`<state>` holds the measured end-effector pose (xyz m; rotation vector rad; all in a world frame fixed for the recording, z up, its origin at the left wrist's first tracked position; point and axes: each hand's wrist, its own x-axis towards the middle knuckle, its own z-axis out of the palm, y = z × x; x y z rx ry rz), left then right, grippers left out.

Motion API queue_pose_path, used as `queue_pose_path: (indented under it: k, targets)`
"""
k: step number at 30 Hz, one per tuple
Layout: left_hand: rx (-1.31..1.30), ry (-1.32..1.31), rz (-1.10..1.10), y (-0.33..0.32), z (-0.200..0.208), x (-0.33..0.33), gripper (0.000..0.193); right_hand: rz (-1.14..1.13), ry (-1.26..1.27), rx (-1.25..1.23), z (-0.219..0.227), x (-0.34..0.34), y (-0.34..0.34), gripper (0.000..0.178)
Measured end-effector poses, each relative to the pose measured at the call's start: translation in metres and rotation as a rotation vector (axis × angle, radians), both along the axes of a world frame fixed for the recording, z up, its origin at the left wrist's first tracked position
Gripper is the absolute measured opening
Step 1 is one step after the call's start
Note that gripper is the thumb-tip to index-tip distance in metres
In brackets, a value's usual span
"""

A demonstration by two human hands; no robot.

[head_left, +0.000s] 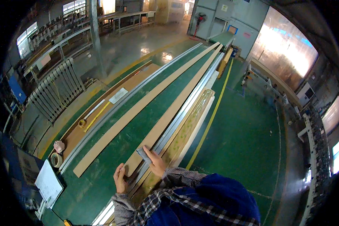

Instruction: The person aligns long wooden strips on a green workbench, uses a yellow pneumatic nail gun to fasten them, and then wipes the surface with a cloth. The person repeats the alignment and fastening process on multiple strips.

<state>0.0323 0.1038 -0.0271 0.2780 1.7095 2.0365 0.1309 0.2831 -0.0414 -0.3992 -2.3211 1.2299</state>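
Two long beige strips lie lengthwise on the green work surface (137, 122), spreading apart toward me. My right hand (157, 162) grips a small grey block-like pad (143, 154) and presses it on the right beige strip (169, 118), close to its near end. At that same end, my left hand (120, 180) is closed about the strip's left corner, fingers curled at the edge. The left beige strip (116, 130) lies apart from both hands.
Silvery metal profiles (169, 137) and a film-wrapped bundle (188, 128) run along the right side. A brown board (113, 90) at left bears a yellow tape roll (81, 123) and a paper (118, 96). A white clipboard-like sheet (49, 184) is near left; a red fan (198, 26) stands far off.
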Motion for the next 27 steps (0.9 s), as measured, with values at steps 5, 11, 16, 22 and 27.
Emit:
queue_pose_path:
  k: [5,11,16,22,27]
  targets:
    - [-0.145,0.038,0.106,0.016,-0.035,-0.013,0.038,0.054,-0.215,0.159,0.006,0.003,0.002,0.079]
    - [-0.214,-0.185,0.118,0.016,-0.027,-0.021,0.039,0.136,-0.322,0.475,0.007,-0.002,0.014,0.085]
    - [-0.361,-0.319,0.029,0.022,0.006,-0.025,0.042,0.103,-0.307,0.559,0.005,-0.009,0.014,0.083]
    - [-0.429,-0.272,-0.038,0.02,0.007,-0.032,0.043,0.366,-0.239,0.584,-0.006,-0.011,-0.033,0.07]
    - [-0.344,-0.294,-0.078,0.013,-0.007,-0.04,0.043,0.313,-0.24,0.633,-0.001,-0.007,-0.029,0.066]
